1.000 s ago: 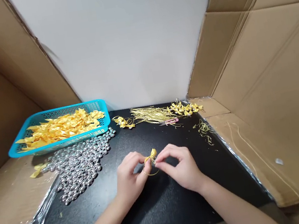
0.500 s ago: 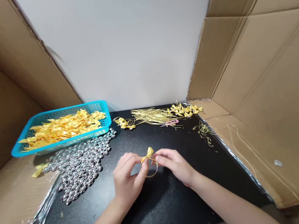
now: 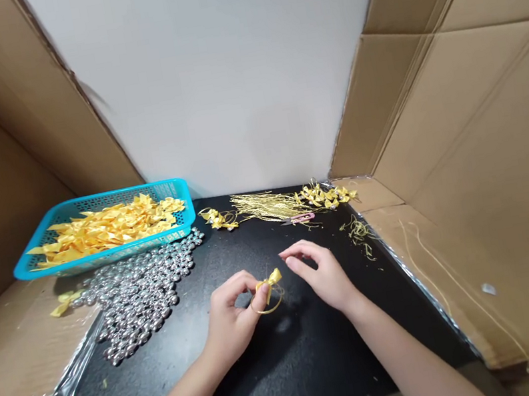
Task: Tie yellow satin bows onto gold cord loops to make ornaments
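Observation:
My left hand point(image 3: 237, 311) is closed, with thumb and index finger pinching a yellow ribbon bow point(image 3: 272, 279). A thin gold cord loop point(image 3: 277, 305) hangs from the bow, curving below my thumb. To the right and a little higher, my right hand point(image 3: 318, 271) hovers above the black table, apart from the bow. Its thumb and index finger have a small gap between them, and I see nothing held there.
A blue basket point(image 3: 184, 201) of yellow bows stands at the back left, behind silver beads point(image 3: 134, 297). Gold cords point(image 3: 268, 205), pink-handled scissors point(image 3: 304, 217), finished-looking bows point(image 3: 328, 195) and cord scraps point(image 3: 359, 231) lie toward the back. Cardboard walls point(image 3: 475, 122) flank the table.
My right hand has let go of the bow's cord and moved right and slightly up. The bow, still in my left hand, has shifted slightly right and down.

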Demonstrator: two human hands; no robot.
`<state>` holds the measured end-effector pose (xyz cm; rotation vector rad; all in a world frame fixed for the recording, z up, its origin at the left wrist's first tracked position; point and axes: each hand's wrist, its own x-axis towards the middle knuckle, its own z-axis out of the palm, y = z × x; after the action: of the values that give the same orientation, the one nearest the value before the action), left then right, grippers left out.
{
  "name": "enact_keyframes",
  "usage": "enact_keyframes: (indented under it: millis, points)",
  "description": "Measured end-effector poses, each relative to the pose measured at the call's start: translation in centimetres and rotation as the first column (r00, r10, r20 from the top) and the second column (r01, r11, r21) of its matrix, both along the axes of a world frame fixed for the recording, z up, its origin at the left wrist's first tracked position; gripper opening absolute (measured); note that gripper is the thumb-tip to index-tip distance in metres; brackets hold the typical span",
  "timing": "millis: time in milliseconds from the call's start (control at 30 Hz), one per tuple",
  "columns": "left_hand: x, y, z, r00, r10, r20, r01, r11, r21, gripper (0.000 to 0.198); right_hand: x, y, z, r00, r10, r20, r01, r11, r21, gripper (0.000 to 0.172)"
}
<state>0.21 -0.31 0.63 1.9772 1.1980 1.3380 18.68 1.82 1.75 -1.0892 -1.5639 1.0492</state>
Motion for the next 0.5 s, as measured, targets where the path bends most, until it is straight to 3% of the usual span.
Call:
enact_keyframes:
  millis: [167, 500]
  points:
    - [0.2, 0.1, -0.1, 0.995, -0.098, -0.008, 0.097, 0.992, -0.078, 0.028, -1.2, -0.5, -0.7, 0.993, 0.094, -0.077, -0.098, 0.994, -0.051, 0.017]
    - [0.1, 0.2, -0.1, 0.979, -0.2, 0.043, 0.204, 0.96, -0.189, 0.028, -1.0, -0.5, -0.6, 0.989, 0.105, -0.102, -0.112, 0.992, -0.06, 0.019]
